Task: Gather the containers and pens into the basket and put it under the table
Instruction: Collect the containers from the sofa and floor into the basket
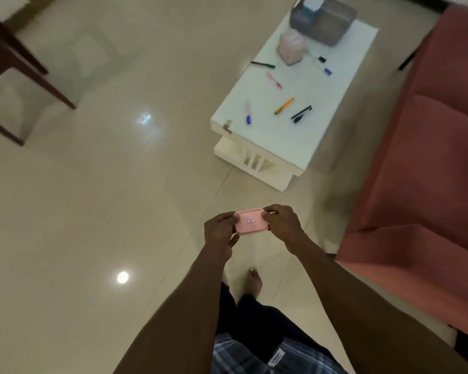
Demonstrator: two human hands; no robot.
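The pink container [250,222] sits low in the centre of the head view, clamped between your two hands: your left hand [220,231] curls around its left end, your right hand [281,225] pinches the right end, fingers closed on the lid. You stand on the floor, well apart from the white table [335,109] at upper right. The grey basket [327,20] rests at its far end, something white already inside. A second pink container [292,47] stands just beside it, and the pens [284,106] lie scattered across the top. Judging by this, nearly everything is left to gather, and the basket is not yet under the table
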